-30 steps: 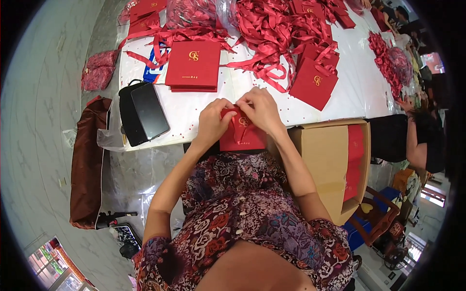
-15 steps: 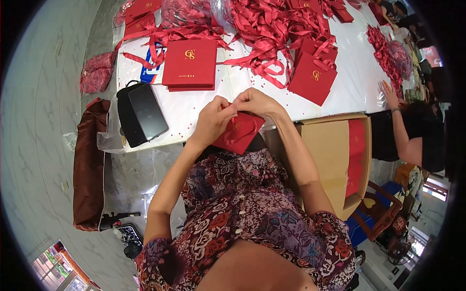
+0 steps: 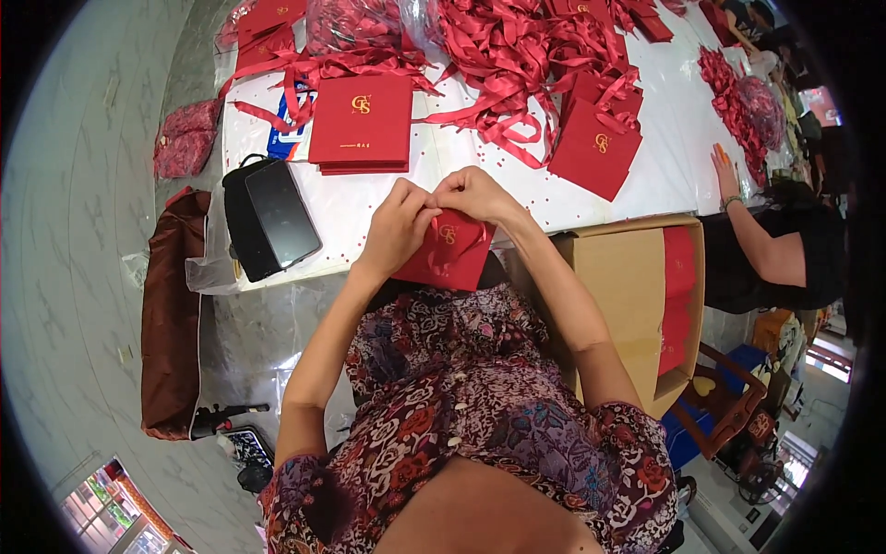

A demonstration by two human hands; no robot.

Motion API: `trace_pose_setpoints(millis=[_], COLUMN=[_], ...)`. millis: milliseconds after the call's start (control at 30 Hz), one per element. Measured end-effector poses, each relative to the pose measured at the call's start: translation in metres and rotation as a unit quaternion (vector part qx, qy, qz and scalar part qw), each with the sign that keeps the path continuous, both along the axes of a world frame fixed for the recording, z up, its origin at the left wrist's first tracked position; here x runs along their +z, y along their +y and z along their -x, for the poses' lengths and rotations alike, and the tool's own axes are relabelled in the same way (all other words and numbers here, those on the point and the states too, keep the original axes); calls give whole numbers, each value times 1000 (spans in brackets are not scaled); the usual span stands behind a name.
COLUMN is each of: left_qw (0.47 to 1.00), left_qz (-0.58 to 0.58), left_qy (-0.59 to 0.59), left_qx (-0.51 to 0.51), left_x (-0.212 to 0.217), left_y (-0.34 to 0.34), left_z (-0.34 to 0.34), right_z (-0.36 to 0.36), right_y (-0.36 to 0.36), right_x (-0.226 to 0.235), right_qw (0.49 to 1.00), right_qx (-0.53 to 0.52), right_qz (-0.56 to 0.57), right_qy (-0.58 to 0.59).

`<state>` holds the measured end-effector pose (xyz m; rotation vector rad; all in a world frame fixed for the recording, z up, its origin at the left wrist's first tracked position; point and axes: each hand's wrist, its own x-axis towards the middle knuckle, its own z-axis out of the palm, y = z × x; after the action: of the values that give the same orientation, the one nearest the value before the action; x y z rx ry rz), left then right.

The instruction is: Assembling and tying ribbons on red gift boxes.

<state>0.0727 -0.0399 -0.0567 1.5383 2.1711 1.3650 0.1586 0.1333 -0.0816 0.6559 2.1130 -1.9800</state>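
Note:
Close in front of my body, a red gift bag [image 3: 445,251] with a gold emblem hangs below my fingers, a red ribbon lying across its face. My left hand [image 3: 399,224] is closed in a pinch at the bag's top edge. Beside it, fingertips almost meeting, my right hand [image 3: 475,196] pinches the same edge. The fingers hide exactly which bit of ribbon or paper sits between them. Just beyond my hands, a stack of flat red bags [image 3: 360,125] lies on the white-covered table [image 3: 369,203].
A heap of red ribbons [image 3: 498,55] spreads across the table's far side, near more red bags [image 3: 598,148]. A phone [image 3: 281,212] rests on a black case at the left. To my right stands a cardboard box [image 3: 609,305]; past it, another person's hand [image 3: 726,171] touches the table.
The red bag has turned from a tilted position to a straighter one, its emblem showing more clearly. Both my hands have shifted slightly left. The other person's hand has moved a little left.

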Motion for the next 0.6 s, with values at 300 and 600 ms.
trace_pose_setpoints(millis=[300, 600], left_qw=[996, 980], left_qz=[45, 68], left_qy=[-17, 105], left_qx=[69, 154], left_x=[-12, -22], left_y=[2, 22], left_z=[-6, -10], right_z=[11, -12], right_y=[5, 0], right_x=[9, 22], right_qw=[928, 899], right_qx=[-167, -110], right_qz=[-309, -422], right_qy=[122, -32])
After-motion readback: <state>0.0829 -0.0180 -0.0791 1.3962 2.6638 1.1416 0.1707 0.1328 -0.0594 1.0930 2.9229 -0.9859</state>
